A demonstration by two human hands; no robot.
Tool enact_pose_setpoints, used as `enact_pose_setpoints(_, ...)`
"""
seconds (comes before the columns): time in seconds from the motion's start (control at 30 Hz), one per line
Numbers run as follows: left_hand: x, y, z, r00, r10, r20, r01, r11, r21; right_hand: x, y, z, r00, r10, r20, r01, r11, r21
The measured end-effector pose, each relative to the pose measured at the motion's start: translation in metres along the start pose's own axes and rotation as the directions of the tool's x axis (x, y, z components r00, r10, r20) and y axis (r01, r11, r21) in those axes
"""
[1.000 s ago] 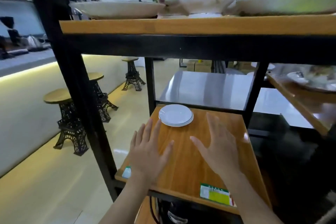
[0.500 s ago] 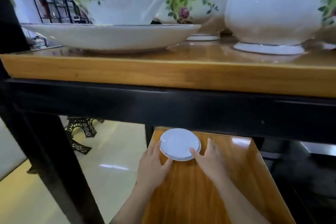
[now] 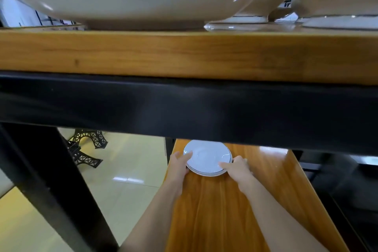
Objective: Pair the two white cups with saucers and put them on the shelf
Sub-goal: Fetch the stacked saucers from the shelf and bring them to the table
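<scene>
Fingertips [image 3: 189, 154] of the left hand [image 3: 178, 166] curl over the saucer stack [image 3: 207, 157] at its left rim; right hand [image 3: 238, 170] pinches the near right rim. Both grasping, stack seemingly two deep, at the far end of the lower wooden shelf [image 3: 266, 200], under the black crossbar [image 3: 184, 108]. No cups visible. Step, likely: fetching saucers. Next: draw stack toward the person, clear of crossbar, level.

White saucers [image 3: 207, 158], stacked flat at lower shelf [image 3: 266, 200] far end
</scene>
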State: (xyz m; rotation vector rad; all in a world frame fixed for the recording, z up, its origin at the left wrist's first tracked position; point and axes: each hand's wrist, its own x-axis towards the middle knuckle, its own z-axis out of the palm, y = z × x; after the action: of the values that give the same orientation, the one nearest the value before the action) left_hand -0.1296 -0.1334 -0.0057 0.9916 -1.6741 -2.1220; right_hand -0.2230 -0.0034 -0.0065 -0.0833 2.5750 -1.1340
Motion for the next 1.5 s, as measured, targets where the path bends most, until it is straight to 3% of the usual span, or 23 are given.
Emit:
enact_pose_setpoints(0.13,-0.003,0.015,0.004,0.994,-0.109,-0.028,0.104,0.985,-0.136,-0.002,0.011,-0.002,0.999,-0.014,0.029,0.011,0.994,0.107)
enact_pose_setpoints(0.43,-0.031,0.003,0.013,0.992,-0.116,-0.043,0.119,0.991,0.067,-0.048,0.022,-0.030,0.988,-0.108,0.111,0.053,0.909,0.414)
enact_pose_setpoints(0.57,-0.053,0.001,0.016,0.995,-0.099,0.011,0.098,0.993,0.059,-0.071,0.028,-0.040,0.988,-0.120,0.094,0.058,0.866,0.497)
enact_pose_setpoints(0.87,-0.130,-0.006,0.019,0.992,0.123,0.001,-0.123,0.992,0.015,-0.132,0.044,-0.063,0.970,-0.241,0.001,0.184,0.743,0.643)
enact_pose_setpoints(1.2,-0.245,-0.055,0.030,0.976,0.199,-0.088,-0.207,0.973,-0.099,-0.216,0.106,-0.094,0.944,-0.331,0.020,0.218,0.664,0.715)
enact_pose_setpoints(1.37,-0.299,-0.075,0.033,0.969,0.237,-0.062,-0.241,0.968,-0.074,-0.262,0.143,-0.103,0.945,-0.326,-0.022,0.242,0.655,0.716)
enact_pose_setpoints(1.5,-0.332,-0.078,0.047,0.959,0.279,0.042,-0.277,0.960,-0.044,-0.297,0.166,-0.126,0.955,-0.279,-0.103,0.270,0.665,0.696)
